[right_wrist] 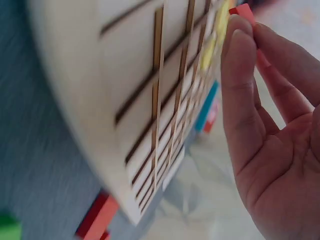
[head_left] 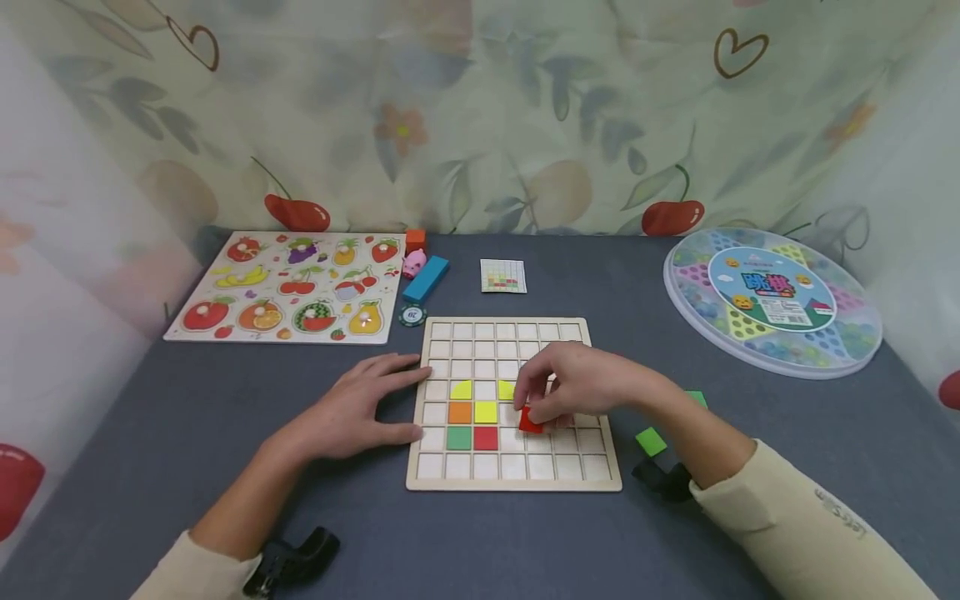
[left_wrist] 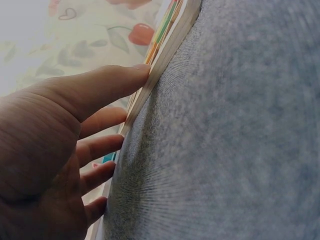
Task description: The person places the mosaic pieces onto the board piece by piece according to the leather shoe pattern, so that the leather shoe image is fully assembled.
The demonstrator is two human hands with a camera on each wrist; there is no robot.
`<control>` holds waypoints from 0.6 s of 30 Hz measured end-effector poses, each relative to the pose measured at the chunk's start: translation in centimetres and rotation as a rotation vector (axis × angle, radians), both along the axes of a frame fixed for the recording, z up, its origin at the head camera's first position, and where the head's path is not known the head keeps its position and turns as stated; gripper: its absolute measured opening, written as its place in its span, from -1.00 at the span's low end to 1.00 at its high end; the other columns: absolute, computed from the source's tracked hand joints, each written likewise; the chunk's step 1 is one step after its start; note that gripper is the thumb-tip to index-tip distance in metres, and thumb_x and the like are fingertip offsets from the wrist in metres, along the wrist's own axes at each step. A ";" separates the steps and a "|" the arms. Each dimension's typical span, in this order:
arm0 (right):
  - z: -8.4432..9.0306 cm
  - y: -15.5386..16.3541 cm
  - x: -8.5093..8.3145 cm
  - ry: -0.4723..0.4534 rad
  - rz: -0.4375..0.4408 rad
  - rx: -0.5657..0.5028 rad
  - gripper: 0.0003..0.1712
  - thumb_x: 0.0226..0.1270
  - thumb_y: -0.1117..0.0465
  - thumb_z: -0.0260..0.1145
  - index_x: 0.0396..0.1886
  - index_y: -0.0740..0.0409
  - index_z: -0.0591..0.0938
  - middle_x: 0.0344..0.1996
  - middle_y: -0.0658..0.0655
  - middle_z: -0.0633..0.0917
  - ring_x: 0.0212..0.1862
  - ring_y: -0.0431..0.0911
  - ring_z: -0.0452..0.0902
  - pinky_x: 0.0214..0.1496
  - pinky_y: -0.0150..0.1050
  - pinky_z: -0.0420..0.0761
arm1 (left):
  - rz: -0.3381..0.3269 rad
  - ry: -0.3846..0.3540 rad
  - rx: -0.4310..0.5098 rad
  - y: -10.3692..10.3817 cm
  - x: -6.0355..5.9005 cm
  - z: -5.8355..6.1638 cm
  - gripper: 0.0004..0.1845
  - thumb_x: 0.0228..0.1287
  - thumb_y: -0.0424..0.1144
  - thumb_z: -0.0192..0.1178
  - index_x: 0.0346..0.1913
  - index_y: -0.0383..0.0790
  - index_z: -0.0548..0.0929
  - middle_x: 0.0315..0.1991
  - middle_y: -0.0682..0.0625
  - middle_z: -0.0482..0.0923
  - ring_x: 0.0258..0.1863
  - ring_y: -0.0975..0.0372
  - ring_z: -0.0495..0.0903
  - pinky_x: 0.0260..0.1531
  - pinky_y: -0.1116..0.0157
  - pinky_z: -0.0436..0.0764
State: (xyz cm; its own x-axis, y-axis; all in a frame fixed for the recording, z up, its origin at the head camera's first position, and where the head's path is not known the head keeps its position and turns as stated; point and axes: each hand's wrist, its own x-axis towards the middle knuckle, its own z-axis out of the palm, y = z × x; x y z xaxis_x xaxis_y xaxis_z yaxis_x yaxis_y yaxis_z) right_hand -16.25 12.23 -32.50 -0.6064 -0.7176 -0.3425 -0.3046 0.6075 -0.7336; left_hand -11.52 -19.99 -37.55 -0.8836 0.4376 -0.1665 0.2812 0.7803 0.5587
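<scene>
The board is touched at its nine o'clock edge by the spread left hand; near the board's centre, a red block, probably light and stiff, best held by opposite sides, is pinched by the right hand.

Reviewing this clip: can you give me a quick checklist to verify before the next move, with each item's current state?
1. Right hand pinching the red block: ok.
2. Left hand touching the left edge of the board: ok.
3. Held red block released into a square: not ok, it is in the grip.
4. Small card lying unobstructed beyond the board: ok.
5. Layout matches the card's print: cannot tell, print too small.
6. Green block off the board, on its right: ok.
</scene>
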 end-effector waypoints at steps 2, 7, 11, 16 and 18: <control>-0.2 -1.0 0.2 -0.012 0.023 0.003 -0.84 0.30 0.40 0.37 -0.24 0.09 0.78 -0.47 0.03 0.66 -0.48 -0.10 0.62 -0.30 -0.20 0.69 | -0.005 0.006 0.000 0.0 0.0 0.0 -0.14 0.25 0.17 0.41 0.57 0.02 0.37 0.62 -0.11 0.17 0.57 -0.18 0.07 0.41 -0.38 0.17; -0.6 -2.6 0.5 -0.021 0.034 0.038 -0.85 0.27 0.44 0.38 -0.28 0.11 0.72 -0.50 0.03 0.66 -0.52 -0.10 0.65 -0.31 -0.20 0.71 | -0.012 0.015 0.004 0.0 0.0 0.0 -0.15 0.27 0.19 0.40 0.56 0.01 0.39 0.61 -0.11 0.18 0.57 -0.20 0.08 0.41 -0.38 0.15; -0.8 -3.1 0.7 -0.016 0.020 0.071 -0.84 0.24 0.44 0.41 -0.35 0.10 0.69 -0.52 0.03 0.67 -0.53 -0.09 0.66 -0.32 -0.20 0.70 | -0.017 0.019 0.005 0.0 0.0 0.1 -0.16 0.28 0.19 0.39 0.56 0.02 0.39 0.61 -0.10 0.18 0.57 -0.20 0.08 0.41 -0.38 0.15; -0.7 -3.1 0.8 0.032 0.032 0.090 -0.85 0.23 0.42 0.45 -0.39 0.09 0.72 -0.53 0.00 0.68 -0.52 -0.14 0.62 -0.31 -0.26 0.66 | -0.010 0.012 -0.001 0.0 0.1 0.2 -0.15 0.27 0.20 0.39 0.56 0.03 0.39 0.61 -0.10 0.18 0.57 -0.19 0.08 0.41 -0.37 0.17; -0.8 -3.1 0.9 0.066 0.032 0.097 -0.85 0.22 0.41 0.47 -0.40 0.07 0.74 -0.53 -0.03 0.67 -0.49 -0.17 0.59 -0.32 -0.28 0.62 | -0.009 0.011 -0.002 0.1 0.0 0.1 -0.14 0.26 0.20 0.40 0.56 0.02 0.38 0.61 -0.11 0.19 0.57 -0.19 0.09 0.41 -0.37 0.17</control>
State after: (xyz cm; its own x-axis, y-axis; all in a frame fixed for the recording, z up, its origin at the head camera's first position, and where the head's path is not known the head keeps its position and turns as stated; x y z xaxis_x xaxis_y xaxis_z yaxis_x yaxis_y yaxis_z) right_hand -15.35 9.14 -33.28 -0.6075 -0.7023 -0.3711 -0.3707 0.6639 -0.6495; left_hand -11.51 -19.91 -37.41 -0.8817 0.4447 -0.1576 0.2941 0.7792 0.5534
